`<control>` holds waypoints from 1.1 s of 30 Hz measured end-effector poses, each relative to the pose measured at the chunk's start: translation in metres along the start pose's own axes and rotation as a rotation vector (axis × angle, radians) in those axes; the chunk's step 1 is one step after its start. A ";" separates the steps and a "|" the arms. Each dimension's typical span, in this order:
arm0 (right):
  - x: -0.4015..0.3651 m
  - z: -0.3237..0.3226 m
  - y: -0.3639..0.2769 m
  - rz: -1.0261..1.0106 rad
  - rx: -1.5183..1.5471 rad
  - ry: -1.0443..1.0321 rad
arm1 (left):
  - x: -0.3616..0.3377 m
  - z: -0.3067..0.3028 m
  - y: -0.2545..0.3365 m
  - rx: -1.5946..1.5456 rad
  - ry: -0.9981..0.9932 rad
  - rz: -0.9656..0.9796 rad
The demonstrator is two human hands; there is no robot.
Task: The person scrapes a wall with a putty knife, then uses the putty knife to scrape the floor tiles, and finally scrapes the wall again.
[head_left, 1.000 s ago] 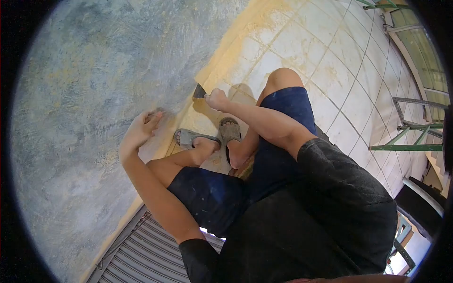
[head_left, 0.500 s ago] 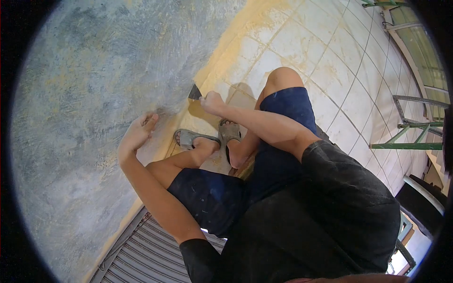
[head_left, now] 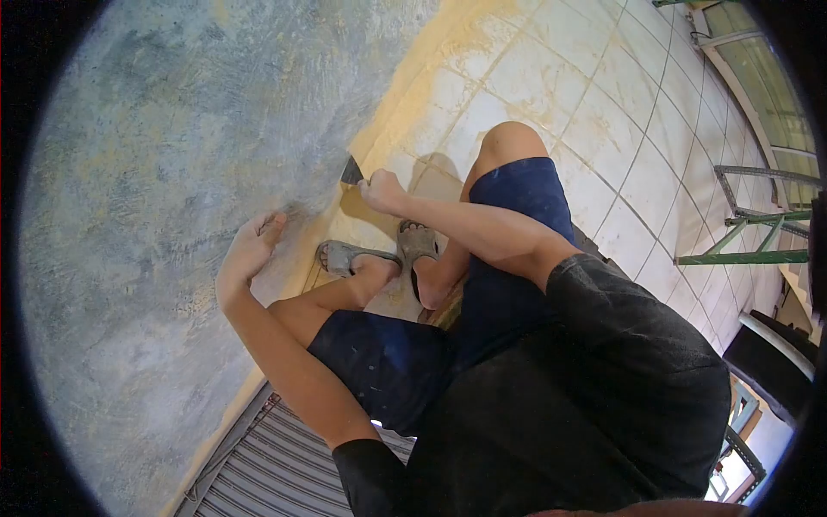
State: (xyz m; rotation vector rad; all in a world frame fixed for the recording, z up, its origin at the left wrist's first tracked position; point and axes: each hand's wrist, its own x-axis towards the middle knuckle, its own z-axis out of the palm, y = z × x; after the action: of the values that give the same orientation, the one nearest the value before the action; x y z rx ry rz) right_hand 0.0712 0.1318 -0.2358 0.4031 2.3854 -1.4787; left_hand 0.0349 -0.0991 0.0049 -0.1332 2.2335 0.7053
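My right hand [head_left: 382,191] is closed around a scraper; its dark, flat blade [head_left: 351,172] sticks out past my fingers, right at the corner where the wall meets the floor. The handle is hidden in my fist. Bluish-grey paint with yellowish streaks covers the wall [head_left: 181,172]. My left hand [head_left: 250,246] is up close to that wall, thumb out and the other fingers loosely bent, with nothing seen in it. A band of yellow dust [head_left: 405,95] lies along the foot of the wall, ahead of the blade.
Below my hands are my feet in grey sandals [head_left: 345,256] on the dusty tiled floor [head_left: 594,129]. A ribbed metal shutter [head_left: 276,465] is at the lower left. Green metal frames [head_left: 745,257] and a dark rounded object [head_left: 767,366] stand at the right.
My right hand and the scraper have shifted slightly toward the wall, and less of the blade shows. My left hand has stayed almost where it was, its fingers a little more tucked.
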 end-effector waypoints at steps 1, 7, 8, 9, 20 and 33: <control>-0.001 0.000 -0.001 0.001 -0.011 0.000 | -0.003 -0.001 0.004 0.039 0.007 -0.008; -0.002 0.002 0.006 -0.016 0.015 0.055 | -0.003 0.003 0.002 0.023 -0.019 -0.016; -0.003 0.001 0.000 -0.065 0.012 0.054 | -0.004 0.004 0.003 0.023 0.029 0.027; -0.001 0.003 0.002 -0.065 0.014 0.055 | -0.002 0.002 0.001 0.024 0.030 0.027; -0.014 -0.015 -0.011 -0.025 0.001 0.024 | -0.006 0.003 0.006 0.025 0.019 -0.039; -0.001 -0.013 0.005 -0.010 0.000 -0.009 | -0.001 0.003 0.003 0.077 0.000 -0.024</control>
State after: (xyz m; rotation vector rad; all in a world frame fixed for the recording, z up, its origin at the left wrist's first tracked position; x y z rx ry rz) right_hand 0.0728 0.1456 -0.2338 0.3845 2.3840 -1.4824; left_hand 0.0361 -0.0950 0.0052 -0.1212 2.2522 0.6054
